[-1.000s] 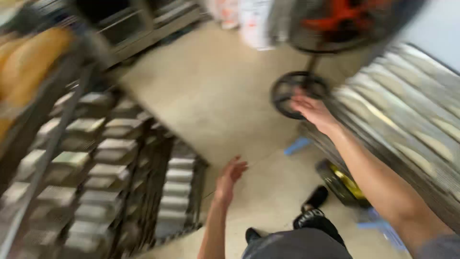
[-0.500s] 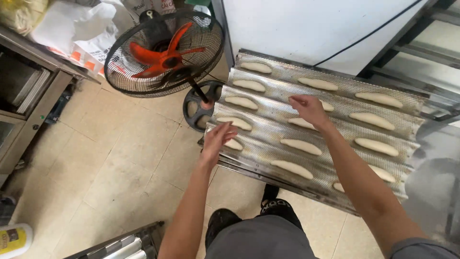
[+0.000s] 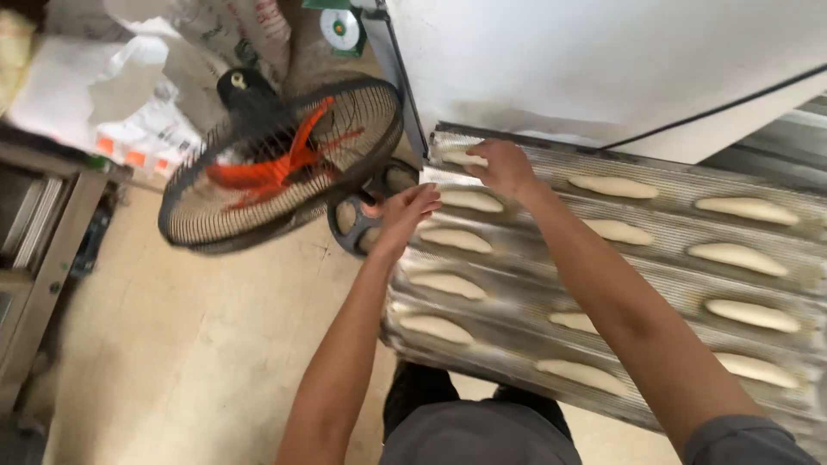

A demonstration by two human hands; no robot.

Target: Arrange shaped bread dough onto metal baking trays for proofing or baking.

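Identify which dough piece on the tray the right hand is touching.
The dough piece in the tray's far-left corner channel, under the right hand; every other piece lies uncovered.

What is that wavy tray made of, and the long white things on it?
The tray looks like dull grey metal: it gleams along its ridges. The pale loaves look like soft raw dough, matte and smooth.

Bakery floor beside the work

A black cage fan with orange blades stands on its round base on the beige tiled floor; white sacks lie behind it, a green-faced scale beyond, a metal rack at left.
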